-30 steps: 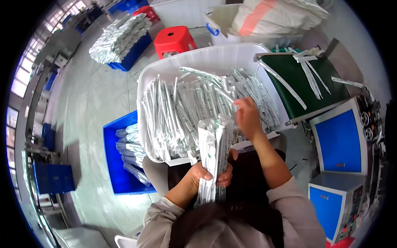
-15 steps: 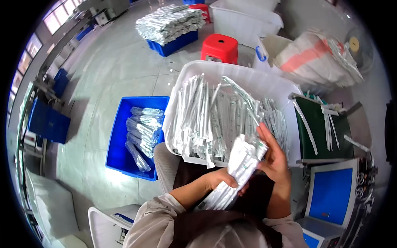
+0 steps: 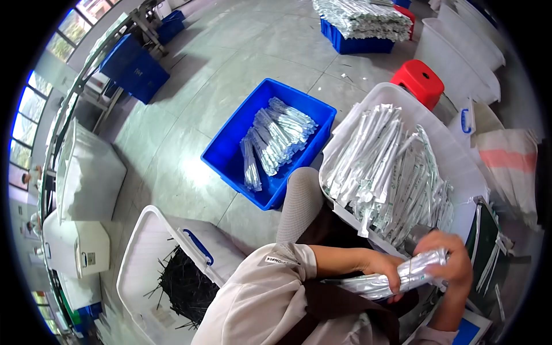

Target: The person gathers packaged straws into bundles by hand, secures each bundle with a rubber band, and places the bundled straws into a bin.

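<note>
**Bundle [image 3: 418,272] of silvery packets, held slantwise over the apron [image 3: 325,302]**

Left hand [image 3: 384,271]: its grip is closing round the middle of the bundle, thumb on top – probably so that the slim packets are staying together in one sheaf.

Right hand [image 3: 455,261]: cupping the far end of the bundle and touching it. Blur is hiding the fingertips, so whether this grip is pinching cannot be told. It is perhaps steadying or evening the packet ends.

White bin [image 3: 454,149]: standing just in front of the person, holding loose packets [image 3: 368,155]. These are lying mostly lengthwise, ends toward the person, a placement likely suiting an easy reach.

Blue bin [image 3: 230,155]: resting on the floor [image 3: 190,109] just beside the left knee [image 3: 302,195]. Gathered packets [image 3: 276,135] are lying inside in a fanned row, presumably keeping the groups distinct.

Second white bin [image 3: 137,270]: sitting at the left – black strips [image 3: 187,282] are lying loose within.

Red stool [image 3: 418,83]: standing behind the white bin.
</note>
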A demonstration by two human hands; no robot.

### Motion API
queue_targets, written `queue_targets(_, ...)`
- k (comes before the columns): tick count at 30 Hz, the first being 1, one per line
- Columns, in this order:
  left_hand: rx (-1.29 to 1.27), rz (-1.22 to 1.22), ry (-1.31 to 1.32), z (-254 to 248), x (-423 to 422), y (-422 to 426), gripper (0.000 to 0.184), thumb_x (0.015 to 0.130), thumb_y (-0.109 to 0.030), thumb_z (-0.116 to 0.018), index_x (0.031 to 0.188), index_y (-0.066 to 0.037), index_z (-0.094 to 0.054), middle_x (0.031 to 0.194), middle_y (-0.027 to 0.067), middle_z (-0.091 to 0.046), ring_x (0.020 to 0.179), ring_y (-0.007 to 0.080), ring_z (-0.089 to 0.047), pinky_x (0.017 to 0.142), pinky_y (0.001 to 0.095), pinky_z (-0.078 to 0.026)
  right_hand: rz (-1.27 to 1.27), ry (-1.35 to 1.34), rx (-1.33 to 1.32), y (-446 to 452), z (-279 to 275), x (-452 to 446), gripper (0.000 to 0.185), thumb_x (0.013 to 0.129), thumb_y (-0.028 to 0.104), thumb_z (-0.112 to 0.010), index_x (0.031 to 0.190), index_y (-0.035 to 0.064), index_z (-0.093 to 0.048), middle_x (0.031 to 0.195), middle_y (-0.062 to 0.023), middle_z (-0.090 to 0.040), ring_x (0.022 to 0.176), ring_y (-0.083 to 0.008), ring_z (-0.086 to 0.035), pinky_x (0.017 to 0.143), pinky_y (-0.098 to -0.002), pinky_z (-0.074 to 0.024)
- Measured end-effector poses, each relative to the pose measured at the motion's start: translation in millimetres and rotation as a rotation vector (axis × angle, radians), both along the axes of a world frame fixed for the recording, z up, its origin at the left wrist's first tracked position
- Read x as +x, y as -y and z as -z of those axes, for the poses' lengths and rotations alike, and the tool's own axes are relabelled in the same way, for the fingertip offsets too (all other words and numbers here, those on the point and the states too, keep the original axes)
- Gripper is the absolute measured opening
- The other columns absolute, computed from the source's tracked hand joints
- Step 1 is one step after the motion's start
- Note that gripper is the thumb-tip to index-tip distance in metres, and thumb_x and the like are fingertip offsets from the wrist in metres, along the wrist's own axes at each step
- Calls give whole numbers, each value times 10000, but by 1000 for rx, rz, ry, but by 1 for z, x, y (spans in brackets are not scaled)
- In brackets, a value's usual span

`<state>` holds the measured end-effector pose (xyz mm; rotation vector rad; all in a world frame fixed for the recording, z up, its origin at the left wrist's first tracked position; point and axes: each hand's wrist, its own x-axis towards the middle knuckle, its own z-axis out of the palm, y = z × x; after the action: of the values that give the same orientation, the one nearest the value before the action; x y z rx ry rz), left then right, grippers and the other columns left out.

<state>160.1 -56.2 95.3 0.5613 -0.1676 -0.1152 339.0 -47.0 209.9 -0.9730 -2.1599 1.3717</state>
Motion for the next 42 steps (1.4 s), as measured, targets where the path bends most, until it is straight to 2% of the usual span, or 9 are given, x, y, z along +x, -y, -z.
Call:
queue_targets(6,83,-543,-245,14,-53,-6,480,656,-246,-703,981,46,-505,841,120,-582,805,188,-562,765,290,-437,690,-1129,-584,15,103,-89,1038,539,313,-796,1330,34,-185,983,-161,-532,771,-243,-589,637,-351,-525)
queue_targets(8,270,-794,-342,31,-83,17,484,662,-230,-720,1010,25,-501,885,90,-566,848,163,-538,772,286,-432,655,-903,-714,19,114,-127,847,586,311,-692,1250,-29,-292,798,-120,-561,707,-208,-578,640,-296,-493)
queue_targets(11,447,-840,-560,43,-126,33,483,659,-153,-729,1054,-5,-494,934,58,-555,878,141,-527,776,277,-432,480,-599,-762,10,120,-161,647,685,277,-643,1166,-68,-383,929,-152,-560,802,-206,-568,736,-306,-460)
queue_targets(15,-158,-1326,-682,15,-160,-10,419,645,-123,-707,1008,-11,-530,916,73,-581,832,157,-564,756,285,-459,462,-322,-217,-16,110,-203,618,766,325,-636,1180,-64,-392,1084,-220,-510,988,-298,-527,856,-350,-409)
queue_targets(23,456,-1728,-1497,173,-339,-170,440,586,-109,-702,961,-8,-495,821,96,-598,706,193,-590,625,322,-485,400,462,468,-92,178,-246,603,720,366,-630,1176,25,-432,1290,-181,-325,1213,-378,-270,971,-551,-186)
queue_targets(27,513,-1337,-2221,265,-392,-214,566,543,-218,-720,1002,-13,-459,928,187,-596,853,322,-591,756,369,-466,358,672,478,-106,192,-253,574,742,446,-562,1124,26,-477,1276,-170,-355,1169,-426,-294,974,-565,-166)
queue_targets(31,415,-1028,-2418,346,-405,-226,624,531,-247,-720,1045,-11,-456,1056,217,-546,969,336,-549,824,377,-447,303,749,390,-112,188,-258,594,733,463,-563,1123,22,-485,1222,-172,-399,1126,-455,-319,954,-582,-198)
queue_targets(38,-265,-1406,-2193,466,-419,-203,565,489,-185,-667,941,114,-506,870,208,-580,733,290,-585,650,375,-475,181,836,384,-111,198,-250,671,678,541,-565,1111,35,-480,1146,-157,-449,1054,-458,-388,873,-629,-275)
queue_targets(42,-635,-1529,-1503,457,-389,-239,400,614,-145,-643,942,57,-536,830,146,-589,686,251,-585,625,349,-483,148,837,493,-106,207,-245,720,704,587,-496,1147,22,-436,1088,-189,-474,1035,-432,-417,857,-645,-283)
